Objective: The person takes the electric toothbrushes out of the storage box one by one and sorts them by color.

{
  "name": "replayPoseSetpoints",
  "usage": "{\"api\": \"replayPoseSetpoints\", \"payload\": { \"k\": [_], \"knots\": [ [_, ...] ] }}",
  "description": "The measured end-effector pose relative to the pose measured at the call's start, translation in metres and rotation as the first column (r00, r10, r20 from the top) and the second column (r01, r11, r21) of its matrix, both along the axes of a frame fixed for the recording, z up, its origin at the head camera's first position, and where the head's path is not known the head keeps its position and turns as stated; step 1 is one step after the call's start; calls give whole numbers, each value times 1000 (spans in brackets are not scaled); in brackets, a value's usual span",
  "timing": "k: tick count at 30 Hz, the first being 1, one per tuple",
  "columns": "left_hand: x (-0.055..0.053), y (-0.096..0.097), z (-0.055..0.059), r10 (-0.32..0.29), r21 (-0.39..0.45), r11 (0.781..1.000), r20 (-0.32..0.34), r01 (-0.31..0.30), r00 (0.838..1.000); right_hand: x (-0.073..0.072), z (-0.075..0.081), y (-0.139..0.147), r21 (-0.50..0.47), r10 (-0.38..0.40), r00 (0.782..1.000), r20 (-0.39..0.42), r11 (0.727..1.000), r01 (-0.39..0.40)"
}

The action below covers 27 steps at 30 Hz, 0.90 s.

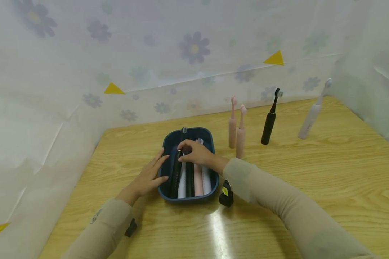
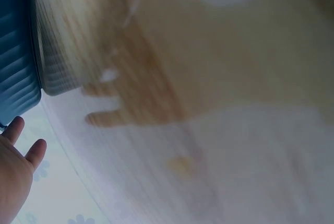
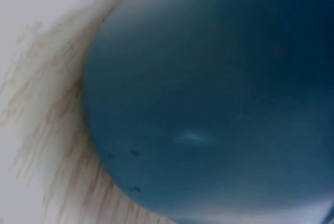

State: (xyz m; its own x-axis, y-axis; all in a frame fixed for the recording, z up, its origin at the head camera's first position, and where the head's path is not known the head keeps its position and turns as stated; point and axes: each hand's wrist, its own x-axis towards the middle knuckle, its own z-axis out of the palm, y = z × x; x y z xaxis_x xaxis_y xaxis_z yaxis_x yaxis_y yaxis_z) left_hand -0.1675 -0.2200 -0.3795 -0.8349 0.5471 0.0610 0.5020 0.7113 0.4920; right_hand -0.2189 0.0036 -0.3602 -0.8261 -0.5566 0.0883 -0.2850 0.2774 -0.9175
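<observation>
A dark blue basin (image 1: pixel 188 200) on the wooden table holds several electric toothbrushes lying side by side. My right hand (image 1: pixel 199 154) reaches in over its right side and pinches the leftmost one, a black electric toothbrush (image 1: pixel 176 176), near its neck between thumb and fingers. Beside that lie a white toothbrush (image 1: pixel 182 183), another black one (image 1: pixel 189 180), a pink one (image 1: pixel 198 180) and a second white one (image 1: pixel 206 180). My left hand (image 1: pixel 147 177) rests with spread fingers against the basin's left rim. The right wrist view is filled by the basin's outer wall (image 3: pixel 182 104).
To the right of the basin stand two pink electric toothbrushes (image 1: pixel 240 142), a black one (image 1: pixel 268 127) and a white one (image 1: pixel 309 121), all upright. A flowered white sheet (image 1: pixel 168 54) hangs behind the table (image 1: pixel 327 172). Each wrist wears a small black camera (image 1: pixel 226 196).
</observation>
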Motion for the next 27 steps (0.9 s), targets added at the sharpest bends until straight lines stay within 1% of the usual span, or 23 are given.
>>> {"api": "replayPoseSetpoints", "payload": {
  "k": [3,10,15,20,23,27],
  "knots": [
    [0,0,0,4,3,1000,4,-4,1000,0,-1,0,-42,-6,1000,-6,999,6],
    [0,-1,0,20,9,1000,32,-20,999,8,1,-3,-88,-52,998,37,995,55],
    [-1,0,0,15,12,1000,28,-15,999,13,1,-5,-141,-26,999,26,990,29],
    [-2,0,1,11,15,1000,24,-11,1000,17,2,-6,-201,5,998,55,980,6],
    [-2,1,1,13,13,1000,27,-13,1000,19,3,-8,-213,12,997,74,977,4],
    [-2,1,2,13,9,1000,23,-13,1000,20,4,-10,-201,4,996,87,980,14]
  ]
}}
